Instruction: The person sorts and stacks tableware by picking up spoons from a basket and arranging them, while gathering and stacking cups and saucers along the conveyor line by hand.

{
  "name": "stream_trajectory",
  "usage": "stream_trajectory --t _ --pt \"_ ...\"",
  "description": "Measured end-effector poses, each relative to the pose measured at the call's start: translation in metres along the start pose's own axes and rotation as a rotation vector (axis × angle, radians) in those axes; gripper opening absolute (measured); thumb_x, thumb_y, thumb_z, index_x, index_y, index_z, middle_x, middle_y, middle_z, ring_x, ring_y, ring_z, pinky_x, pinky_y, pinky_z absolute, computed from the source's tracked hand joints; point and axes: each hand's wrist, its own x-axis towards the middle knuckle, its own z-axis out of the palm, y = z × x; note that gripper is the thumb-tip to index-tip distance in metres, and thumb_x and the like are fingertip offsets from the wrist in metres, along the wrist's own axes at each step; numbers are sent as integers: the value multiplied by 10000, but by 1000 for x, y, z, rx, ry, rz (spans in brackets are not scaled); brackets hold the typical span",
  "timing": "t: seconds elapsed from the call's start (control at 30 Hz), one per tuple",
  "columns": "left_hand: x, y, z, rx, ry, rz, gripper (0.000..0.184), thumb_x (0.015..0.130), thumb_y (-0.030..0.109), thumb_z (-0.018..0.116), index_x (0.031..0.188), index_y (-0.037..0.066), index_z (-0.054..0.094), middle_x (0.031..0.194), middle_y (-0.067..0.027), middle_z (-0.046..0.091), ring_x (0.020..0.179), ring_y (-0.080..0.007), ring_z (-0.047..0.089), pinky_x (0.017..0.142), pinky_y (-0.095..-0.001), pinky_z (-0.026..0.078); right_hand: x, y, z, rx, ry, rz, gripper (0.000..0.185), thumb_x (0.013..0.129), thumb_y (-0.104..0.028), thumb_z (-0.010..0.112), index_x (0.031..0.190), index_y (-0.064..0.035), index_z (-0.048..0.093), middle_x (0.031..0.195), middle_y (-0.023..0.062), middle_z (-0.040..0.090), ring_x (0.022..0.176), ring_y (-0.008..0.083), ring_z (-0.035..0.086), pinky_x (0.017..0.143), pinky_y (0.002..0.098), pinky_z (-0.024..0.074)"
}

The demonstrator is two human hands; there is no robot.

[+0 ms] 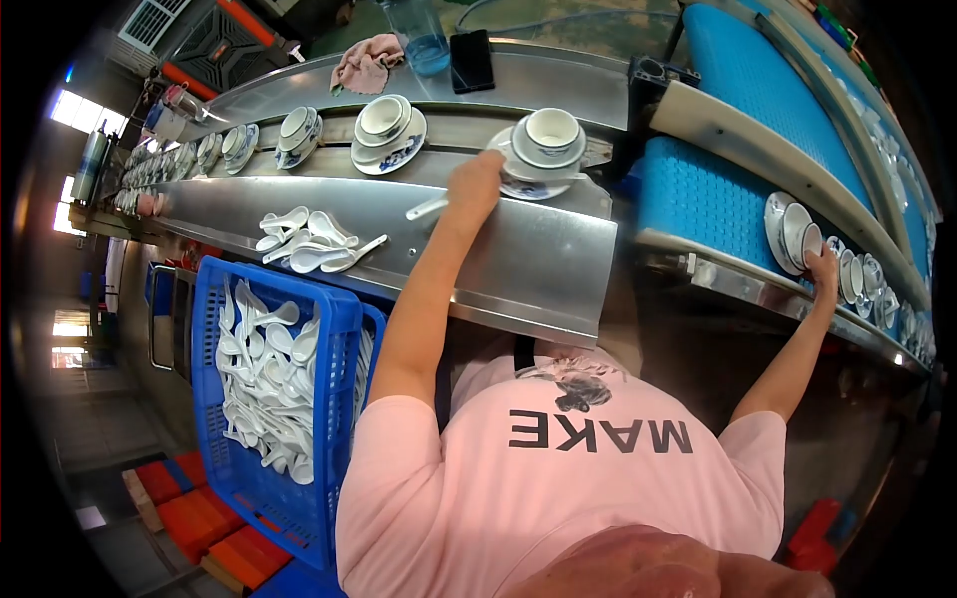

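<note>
My left hand (474,187) is closed around a white spoon (427,208), part of which sticks out on the left. Its fingers reach the left edge of a plate (540,189) that carries a small stacked white bowl (551,128). On the right, my right hand (823,271) grips the rim of a small white bowl (811,241), grouped with another bowl and a plate at the blue belt's (698,204) near edge. Loose white spoons (317,241) lie in a pile on the steel ledge (528,259), left of my left hand.
A blue basket (347,329) at lower left holds many spoons. More dish stacks (389,135) line the conveyor leftward. A pink cloth (367,66), a jug (427,55) and a black phone (472,62) lie beyond it. Further dishes (862,279) stand right of my right hand.
</note>
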Motion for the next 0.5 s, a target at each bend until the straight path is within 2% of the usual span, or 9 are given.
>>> stream_trajectory --t 0.07,0.1,0.2,0.23,0.37,0.43,0.47,0.5 --pt "2 -21 1 84 49 58 216 794 85 448 922 135 614 971 -66 610 769 -320 598 692 -412 470 -44 -61 14 197 -148 92 479 652 -181 567 1102 -19 548 929 96 597 806 211 580 701 328 469" --pt "2 -28 1 133 45 42 211 799 86 445 919 125 615 1012 -47 595 784 -309 597 695 -402 472 -55 -76 23 243 -189 49 442 665 -154 531 1083 -13 555 914 80 594 807 187 569 714 303 456" --pt "-2 -48 -6 173 111 -42 183 787 89 484 916 108 614 969 -68 597 798 -302 593 697 -401 472 -54 -92 59 243 -235 -182 436 657 -130 519 1071 -1 555 917 78 593 835 187 558 755 297 437" --pt "-8 -50 -12 82 221 -74 168 765 94 538 914 91 614 921 -93 594 777 -289 591 675 -388 466 -59 -107 70 253 -237 -182 433 655 -123 517 1067 2 555 920 80 593 840 186 556 768 296 431" --pt "-37 -55 -57 -85 405 -186 169 746 116 569 897 62 621 838 -130 598 702 -275 579 633 -366 447 -87 -178 126 274 -262 -211 428 650 -99 506 1060 13 554 932 91 594 855 185 551 797 295 418" --pt "-46 -56 -91 -127 345 -267 163 752 120 561 890 51 614 847 -135 594 755 -308 573 677 -382 454 -101 -216 153 276 -291 -264 421 650 -87 493 1053 20 555 939 97 597 852 187 553 806 290 415" --pt "-50 -61 -103 -150 317 -300 160 755 121 556 886 46 611 851 -137 593 781 -325 570 698 -390 458 -103 -229 172 329 -373 -325 417 653 -88 492 1050 22 556 934 95 598 849 184 553 804 289 417" --pt "-51 -75 -105 -77 324 -246 179 758 144 564 897 40 606 845 -139 598 804 -318 568 701 -394 454 -101 -242 191 381 -446 -387 413 655 -89 490 1046 25 557 929 94 599 845 180 553 802 288 418"
